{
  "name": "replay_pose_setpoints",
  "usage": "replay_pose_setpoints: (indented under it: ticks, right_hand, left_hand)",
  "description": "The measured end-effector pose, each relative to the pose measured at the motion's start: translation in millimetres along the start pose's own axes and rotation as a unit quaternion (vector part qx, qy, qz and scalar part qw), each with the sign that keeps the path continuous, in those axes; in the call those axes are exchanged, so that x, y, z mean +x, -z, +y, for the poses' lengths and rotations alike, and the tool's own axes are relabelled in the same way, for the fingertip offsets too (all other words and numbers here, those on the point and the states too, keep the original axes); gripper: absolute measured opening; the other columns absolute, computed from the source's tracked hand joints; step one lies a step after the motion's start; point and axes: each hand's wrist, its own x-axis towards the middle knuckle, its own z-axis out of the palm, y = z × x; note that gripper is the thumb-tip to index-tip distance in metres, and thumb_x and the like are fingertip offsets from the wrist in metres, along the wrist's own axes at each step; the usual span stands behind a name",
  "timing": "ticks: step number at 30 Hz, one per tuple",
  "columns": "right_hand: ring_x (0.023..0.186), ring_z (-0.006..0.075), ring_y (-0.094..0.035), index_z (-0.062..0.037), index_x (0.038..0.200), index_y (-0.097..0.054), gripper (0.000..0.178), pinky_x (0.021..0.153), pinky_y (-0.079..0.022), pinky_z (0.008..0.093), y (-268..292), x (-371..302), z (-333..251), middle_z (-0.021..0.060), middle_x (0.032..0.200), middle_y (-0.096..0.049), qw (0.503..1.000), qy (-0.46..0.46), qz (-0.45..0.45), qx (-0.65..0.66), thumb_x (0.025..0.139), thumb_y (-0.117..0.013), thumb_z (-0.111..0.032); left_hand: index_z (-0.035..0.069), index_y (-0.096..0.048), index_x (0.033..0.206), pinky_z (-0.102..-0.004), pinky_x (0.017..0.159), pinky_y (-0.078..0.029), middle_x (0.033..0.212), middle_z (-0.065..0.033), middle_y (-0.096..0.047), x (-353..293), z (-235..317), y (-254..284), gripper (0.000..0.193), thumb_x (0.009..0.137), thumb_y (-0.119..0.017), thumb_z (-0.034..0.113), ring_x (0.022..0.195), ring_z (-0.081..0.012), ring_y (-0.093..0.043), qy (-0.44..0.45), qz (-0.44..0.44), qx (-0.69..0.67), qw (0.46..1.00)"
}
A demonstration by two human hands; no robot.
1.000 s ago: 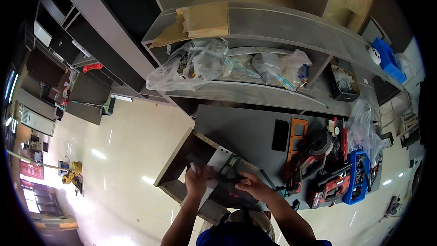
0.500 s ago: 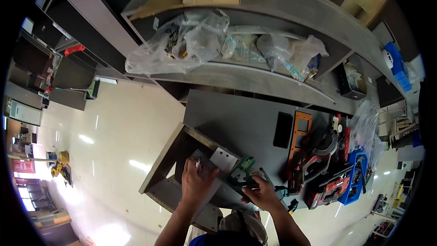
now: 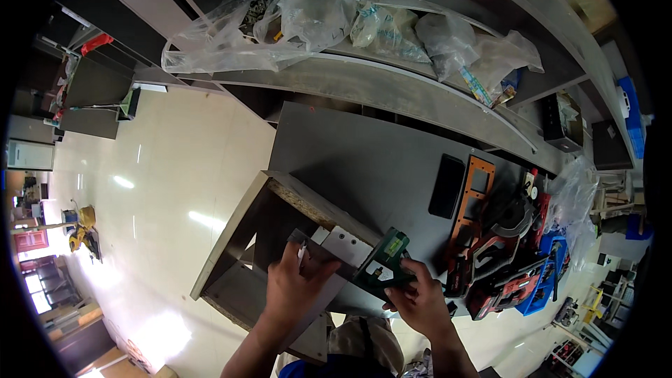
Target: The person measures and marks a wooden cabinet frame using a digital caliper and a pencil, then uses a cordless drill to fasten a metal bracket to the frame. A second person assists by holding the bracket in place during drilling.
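A grey box-shaped frame of boards (image 3: 238, 234) with raw chipboard edges stands tilted at the near end of the grey tabletop (image 3: 350, 147). Inside it, my left hand (image 3: 297, 283) is closed around the edge of a dark board (image 3: 313, 255). A small white piece shows at its fingers, too small to name. A white plate with two dark round spots (image 3: 345, 246) lies along the frame's inner side. Against that plate's right end sits a green flat tool with cutouts and a small level vial (image 3: 386, 255), its right edge pinched by my right hand (image 3: 420, 301).
To the right lie a black phone (image 3: 446, 185), an orange slotted frame (image 3: 476, 189), red-and-black power tools (image 3: 507, 283) and a blue bin (image 3: 556, 255). Clear plastic bags (image 3: 315, 10) fill the shelf ahead. Pale floor (image 3: 168, 161) stretches to the left.
My right hand has brought the green tool up and left against the white plate, turning it more upright. My left hand keeps its hold on the dark board. The whole view has shifted.
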Motion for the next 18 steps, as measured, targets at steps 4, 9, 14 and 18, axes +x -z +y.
replay_pose_setpoints:
  ticks: [4,9,14,18]
  right_hand:
    - [0.077,0.0177,-0.077,0.0066,0.133,-0.055,0.054,0.065,-0.061,0.0301,8,2,-1,0.0181,0.085,-0.077,0.972,0.101,0.004,-0.213,0.086,-0.081,-0.002]
    - [0.072,0.0176,-0.077,0.0077,0.132,-0.061,0.058,0.065,-0.059,0.0284,14,6,5,0.0179,0.083,-0.077,0.958,0.146,0.008,-0.245,0.082,-0.087,-0.005]
    - [0.068,0.0219,-0.078,0.0031,0.136,-0.060,0.061,0.060,-0.058,0.0280,13,5,15,0.0142,0.078,-0.076,0.957,0.149,0.020,-0.248,0.082,-0.087,-0.011]
    - [0.066,0.0217,-0.077,0.0029,0.137,-0.060,0.064,0.058,-0.057,0.0285,11,4,23,0.0142,0.077,-0.076,0.950,0.163,0.036,-0.266,0.081,-0.088,-0.012]
  left_hand:
    - [0.003,-0.056,0.112,-0.0349,0.057,-0.054,0.068,-0.0104,-0.067,-1,-2,1,0.046,0.082,-0.088,0.016,0.061,-0.0258,-0.072,-0.003,-0.006,-0.024,1.000]
    - [0.002,-0.057,0.119,-0.0351,0.058,-0.056,0.070,-0.0107,-0.070,0,-1,3,0.047,0.084,-0.087,0.015,0.065,-0.0279,-0.074,0.002,-0.017,-0.031,0.999]
    - [0.002,-0.058,0.114,-0.0389,0.061,-0.058,0.076,-0.0117,-0.072,-5,-4,-2,0.048,0.083,-0.088,0.023,0.070,-0.0332,-0.074,-0.020,-0.004,-0.002,1.000]
    - [0.002,-0.058,0.104,-0.0415,0.062,-0.059,0.084,-0.0132,-0.071,-10,-8,-7,0.054,0.077,-0.091,0.036,0.076,-0.0355,-0.073,-0.047,0.015,0.061,0.997]
